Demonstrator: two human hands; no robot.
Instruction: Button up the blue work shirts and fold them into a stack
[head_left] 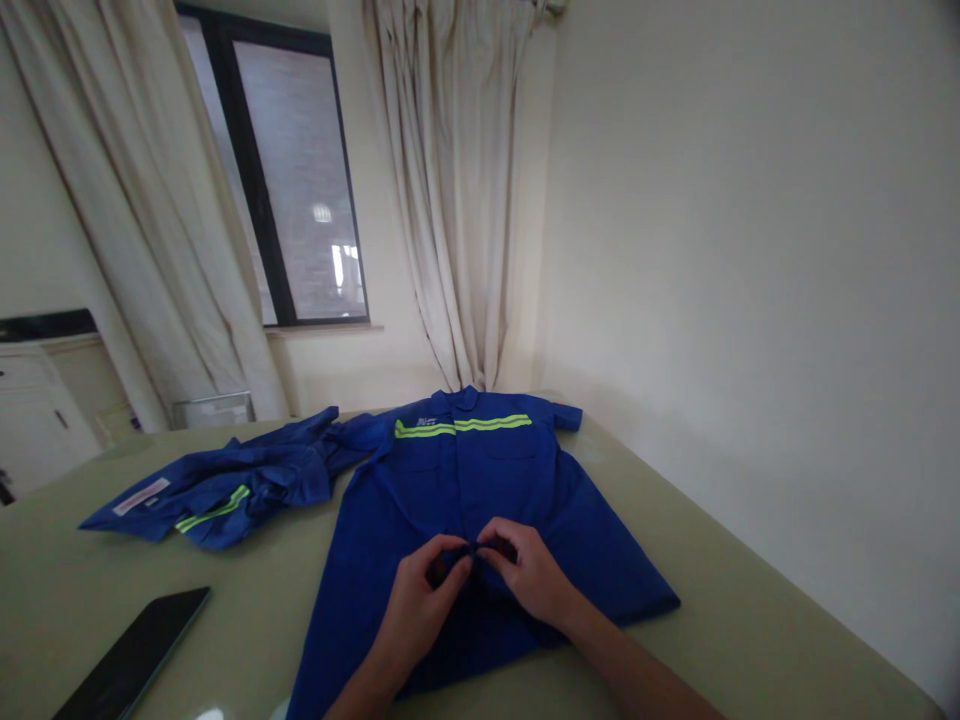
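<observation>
A blue short-sleeved work shirt [495, 480] lies spread on the table, collar away from me, with a yellow-green reflective stripe [493, 424] across its chest. At the lower part of its front placket, my left hand [427, 590] pinches the blue cloth between thumb and forefinger. Just to the right, nearly touching it, my right hand [525, 570] pinches the same part of the cloth. The fingertips meet at the placket; whether a button lies between them is too small to tell.
A second blue garment [277, 480] lies crumpled at the left on the pale green table [247, 620]. A dark flat device [135, 655] rests at the near left. A wall [750, 300] runs along the table's right edge; curtains [457, 200] hang behind.
</observation>
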